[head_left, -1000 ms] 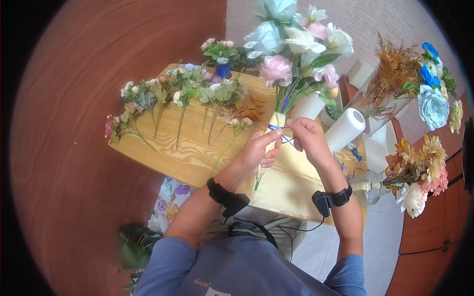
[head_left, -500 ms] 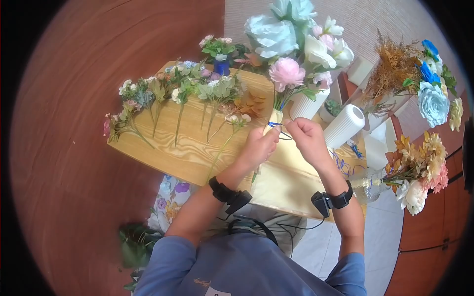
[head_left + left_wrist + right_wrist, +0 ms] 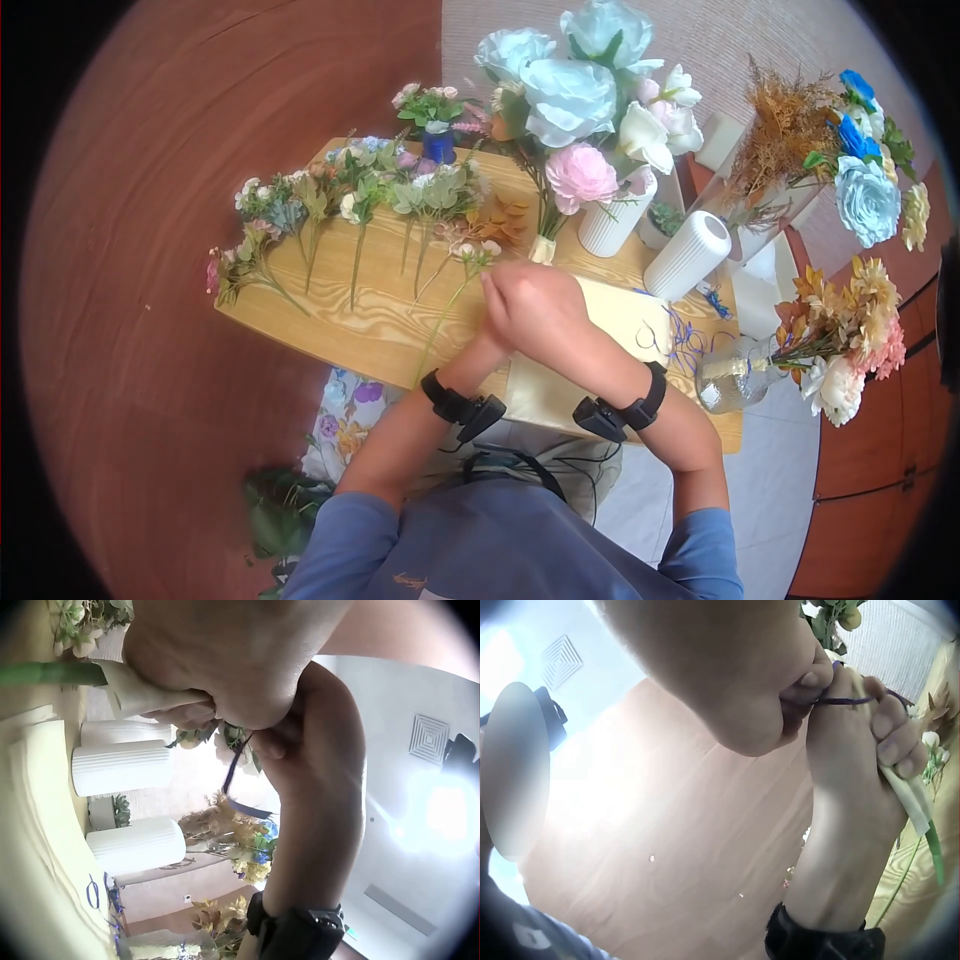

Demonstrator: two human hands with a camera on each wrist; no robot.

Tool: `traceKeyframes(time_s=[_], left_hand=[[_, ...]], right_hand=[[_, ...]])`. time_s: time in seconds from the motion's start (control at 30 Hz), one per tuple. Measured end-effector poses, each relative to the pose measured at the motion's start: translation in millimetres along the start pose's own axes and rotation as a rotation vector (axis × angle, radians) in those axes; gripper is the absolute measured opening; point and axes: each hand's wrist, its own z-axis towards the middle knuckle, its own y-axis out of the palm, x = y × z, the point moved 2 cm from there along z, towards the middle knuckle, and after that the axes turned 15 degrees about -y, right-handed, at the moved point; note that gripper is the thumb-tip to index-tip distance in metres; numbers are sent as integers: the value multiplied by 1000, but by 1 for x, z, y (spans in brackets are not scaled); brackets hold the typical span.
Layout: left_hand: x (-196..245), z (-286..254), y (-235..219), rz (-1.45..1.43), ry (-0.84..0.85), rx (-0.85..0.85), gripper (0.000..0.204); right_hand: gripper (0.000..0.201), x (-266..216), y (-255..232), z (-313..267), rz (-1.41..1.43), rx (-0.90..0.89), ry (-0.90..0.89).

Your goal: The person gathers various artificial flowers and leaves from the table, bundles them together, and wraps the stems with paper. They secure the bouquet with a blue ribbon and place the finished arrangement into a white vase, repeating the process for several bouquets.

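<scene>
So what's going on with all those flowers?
The person's left hand grips the cream wrapping round the green stems of a tall bouquet of pale blue, pink and white flowers. The right hand pinches a thin blue ribbon right by it. The hands hide whether there's a finished knot. Leafy sprigs with small flowers lie on the pale wooden table, and two white, ribbed vases stand there too.
</scene>
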Motion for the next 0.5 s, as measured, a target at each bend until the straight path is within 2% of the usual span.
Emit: traceKeyframes(time_s=[0.1, 0.17, 0.2, 0.27, 0.37, 0.4, 0.5], left_hand=[[10, -2, -9, -26, -128, -31, 26], [19, -2, -16, -106, -217, -51, 28], [23, -1, -19, -161, -278, -66, 29], [33, 1, -21, -289, -391, -103, 32], [53, -2, -27, -417, -679, -163, 39], [60, -3, -27, -422, -673, -155, 39], [76, -7, -20, -515, -728, -305, 44]], right_hand=[[29, -8, 0, 4, 3, -47, -82], [28, -19, -15, 8, 312, -5, -397], [28, -16, -17, 7, 318, -7, -408], [26, -3, -31, 1, 625, 175, -426], [17, 47, -49, -16, 653, 210, 139], [17, 64, -47, -18, 672, 218, 300], [16, 92, -13, -23, 673, 152, 343]])
